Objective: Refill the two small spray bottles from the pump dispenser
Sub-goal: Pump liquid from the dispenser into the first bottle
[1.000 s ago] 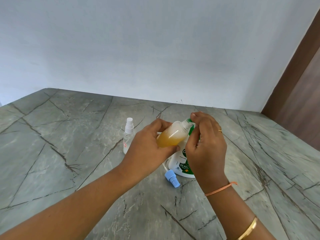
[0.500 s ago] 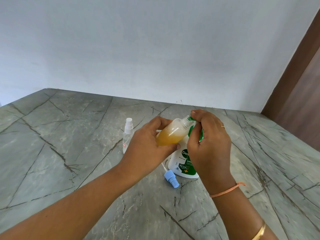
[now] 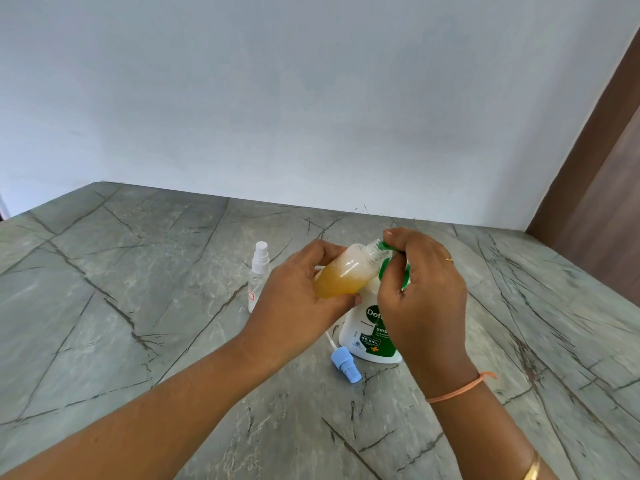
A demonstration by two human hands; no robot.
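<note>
Your right hand [image 3: 422,296] has slid a touch to the right over the last second, baring more of the label on the pump dispenser [image 3: 363,337]; your left hand [image 3: 298,306] has barely stirred. Nearest you, just in front of the dispenser, the blue spray cap [image 3: 344,367] lies on its side on the marble table [image 3: 138,341], its dip tube pointing back toward the dispenser's base. Above it, your left hand wraps fingers and thumb round the open spray bottle [image 3: 341,275]. It's tilted, roughly half full of amber liquid, with its neck up at the dispenser's green nozzle. Your right-hand fingers are curled over that green pump top. Further back, left of the dispenser, the capped spray bottle [image 3: 259,275] stands upright, apart from both hands.
</note>
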